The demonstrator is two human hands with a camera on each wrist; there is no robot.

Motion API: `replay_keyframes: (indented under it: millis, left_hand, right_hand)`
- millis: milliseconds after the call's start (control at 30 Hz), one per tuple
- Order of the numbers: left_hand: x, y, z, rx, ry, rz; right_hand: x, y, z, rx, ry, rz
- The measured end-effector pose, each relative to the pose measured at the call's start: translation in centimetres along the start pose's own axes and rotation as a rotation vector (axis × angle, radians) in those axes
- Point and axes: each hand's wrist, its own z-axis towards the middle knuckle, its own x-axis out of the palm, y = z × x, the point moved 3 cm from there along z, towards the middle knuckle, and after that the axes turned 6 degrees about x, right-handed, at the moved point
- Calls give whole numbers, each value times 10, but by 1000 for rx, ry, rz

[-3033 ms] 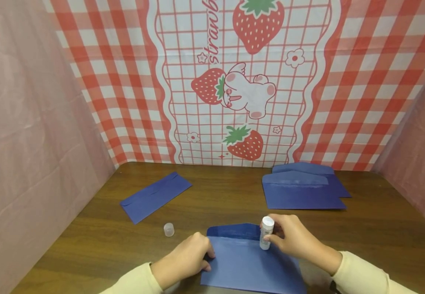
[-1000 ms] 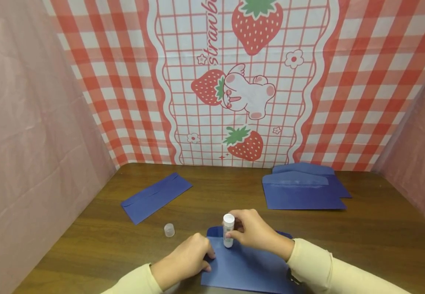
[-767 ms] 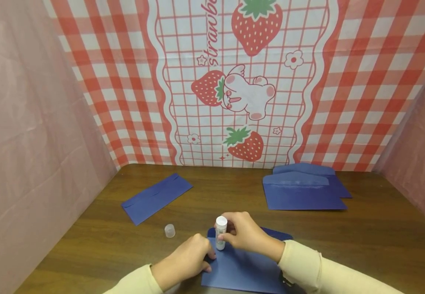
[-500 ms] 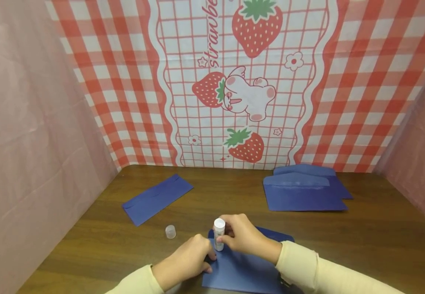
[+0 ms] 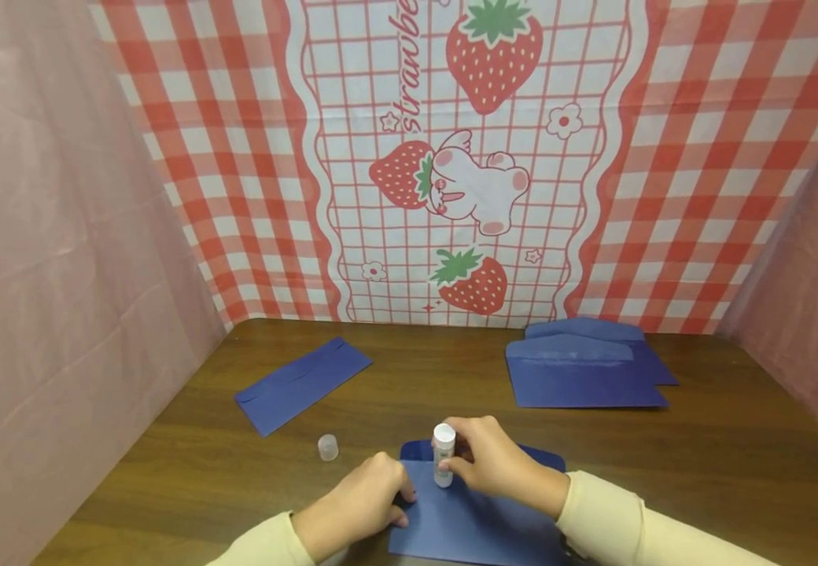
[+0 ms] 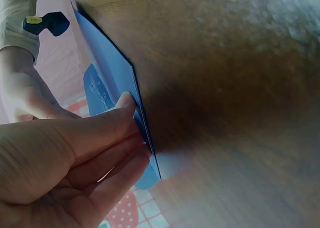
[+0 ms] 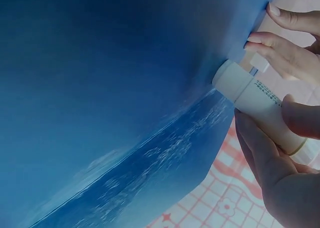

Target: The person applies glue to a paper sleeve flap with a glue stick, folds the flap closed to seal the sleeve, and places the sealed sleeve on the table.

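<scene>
"Blue paper, principal lot: what, and where?"

"One work envelope point(image 5: 462, 523), flat on the near middle of the counter point(image 5: 189, 479). Flap point(image 5: 543, 457) laid back to the far side; whitish streaks along flap and fold in the right wrist view."

"Instrument?"

"One glue stick point(image 5: 442, 462), white, roughly upright, over the envelope's left half. Lower end at the fold or just to its near side; exact contact not shown."

"Recommended handling?"

"Step judged to be spreading adhesive along the fold. Tube best kept steady, pressure light and even, strokes running the fold from end to end. Thin places deserve one more pass, not a heap. Paper should be pinned flat, with the pinning fingertips clear of the streaked band."

"Right hand point(image 5: 497, 465), condition?"

"Reaching in from the right, wrist above the envelope, forearm slanting away to the near right in a pale yellow sleeve point(image 5: 607, 515). Grip narrowed to the tube's width and holding it: thumb on the near side, fingers on the far."

"Left hand point(image 5: 362, 499)?"

"At the envelope's left edge, back upward, fingers loosely bent. Grip part-spread: thumb and fingertips apart, resting on the paper; no pinch visible."

"Remaining items?"

"One translucent cap point(image 5: 327, 447), on the counter, left, just beyond the left hand. One folded envelope point(image 5: 303, 385), far left, lying aslant, flap over. Two overlapping envelopes point(image 5: 582, 385), far right, flaps laid back."
</scene>
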Motion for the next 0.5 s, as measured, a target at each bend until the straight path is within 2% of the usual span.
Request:
replay_keyframes:
  millis: [233, 500]
  left_hand:
    - [-2, -2, -2, -2, -15, 10]
    - [-1, -1, -3, 0, -23, 24]
  right_hand:
    - [-9, -9, -13, -5, -11, 27]
    - [-20, -20, -27, -9, -61, -18]
